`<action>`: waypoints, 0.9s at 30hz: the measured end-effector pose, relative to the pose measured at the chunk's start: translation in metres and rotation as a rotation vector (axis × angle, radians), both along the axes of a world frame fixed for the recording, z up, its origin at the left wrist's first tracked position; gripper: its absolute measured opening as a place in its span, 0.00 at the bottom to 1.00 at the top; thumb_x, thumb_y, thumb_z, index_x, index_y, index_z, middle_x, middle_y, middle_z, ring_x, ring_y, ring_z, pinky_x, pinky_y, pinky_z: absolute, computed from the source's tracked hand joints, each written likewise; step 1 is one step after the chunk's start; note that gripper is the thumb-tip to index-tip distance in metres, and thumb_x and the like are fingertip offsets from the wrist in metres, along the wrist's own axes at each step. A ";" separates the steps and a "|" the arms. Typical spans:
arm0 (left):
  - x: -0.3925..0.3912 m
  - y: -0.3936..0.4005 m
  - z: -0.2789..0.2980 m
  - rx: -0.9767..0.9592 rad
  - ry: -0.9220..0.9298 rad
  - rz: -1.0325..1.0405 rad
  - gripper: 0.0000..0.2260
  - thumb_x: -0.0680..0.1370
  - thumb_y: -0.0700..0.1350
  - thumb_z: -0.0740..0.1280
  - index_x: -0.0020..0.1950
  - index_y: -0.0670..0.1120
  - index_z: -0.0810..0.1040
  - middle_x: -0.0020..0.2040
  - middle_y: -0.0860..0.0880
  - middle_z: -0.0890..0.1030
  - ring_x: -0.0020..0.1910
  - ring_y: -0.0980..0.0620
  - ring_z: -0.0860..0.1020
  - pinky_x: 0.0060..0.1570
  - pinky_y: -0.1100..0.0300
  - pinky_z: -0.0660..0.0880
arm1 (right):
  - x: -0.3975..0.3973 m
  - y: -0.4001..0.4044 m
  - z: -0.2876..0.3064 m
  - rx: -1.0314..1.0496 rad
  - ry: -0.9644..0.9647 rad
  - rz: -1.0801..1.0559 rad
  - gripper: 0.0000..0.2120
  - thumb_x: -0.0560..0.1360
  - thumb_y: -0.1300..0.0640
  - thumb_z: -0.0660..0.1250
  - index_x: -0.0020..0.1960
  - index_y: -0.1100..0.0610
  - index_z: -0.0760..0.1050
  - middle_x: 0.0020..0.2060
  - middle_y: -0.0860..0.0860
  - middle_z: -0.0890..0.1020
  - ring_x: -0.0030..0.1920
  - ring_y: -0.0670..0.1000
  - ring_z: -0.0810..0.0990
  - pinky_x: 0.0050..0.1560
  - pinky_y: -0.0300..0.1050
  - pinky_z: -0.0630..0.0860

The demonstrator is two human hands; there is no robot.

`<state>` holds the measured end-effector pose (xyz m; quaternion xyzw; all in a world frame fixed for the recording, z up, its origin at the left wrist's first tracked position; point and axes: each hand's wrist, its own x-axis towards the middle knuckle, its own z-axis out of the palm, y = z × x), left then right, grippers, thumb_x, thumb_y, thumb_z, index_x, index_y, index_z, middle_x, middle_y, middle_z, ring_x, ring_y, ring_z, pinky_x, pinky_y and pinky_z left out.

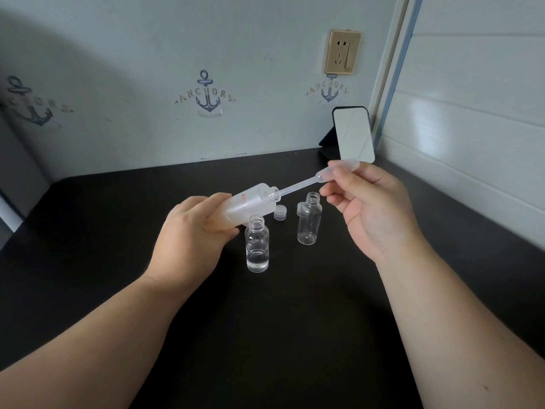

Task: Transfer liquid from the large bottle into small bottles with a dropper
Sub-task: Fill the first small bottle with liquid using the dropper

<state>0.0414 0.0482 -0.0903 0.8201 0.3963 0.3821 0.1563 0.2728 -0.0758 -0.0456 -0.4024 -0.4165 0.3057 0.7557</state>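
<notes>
Drawing from a tilted large bottle with a dropper above a black table.

Hidden behind the left hand: the large bottle's base and lower body; liquid level inside its frosted wall hard to judge, dropper tip lost inside the neck. Left hand wrapped round the bottle, mouth tipped toward the right hand. Right hand raised, palm showing, thumb and fingers pinching the dropper's bulb. Red handwriting on the bottle's shoulder, too small to read. Just under the left hand's fingers, an uncapped small bottle standing upright, partly filled with clear liquid; below the right hand's fingers, a second small bottle, open, apparently empty. Between both hands, a loose cap; another half hidden behind the second bottle. "ANCHORS" printed on the wall beyond the hands.
</notes>
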 end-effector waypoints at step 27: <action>-0.003 0.000 0.005 -0.119 -0.145 0.070 0.15 0.75 0.50 0.74 0.57 0.64 0.74 0.49 0.63 0.78 0.50 0.65 0.75 0.43 0.68 0.67 | 0.025 -0.005 0.003 0.109 0.705 -0.163 0.06 0.77 0.59 0.72 0.50 0.63 0.82 0.39 0.52 0.85 0.37 0.49 0.84 0.40 0.40 0.79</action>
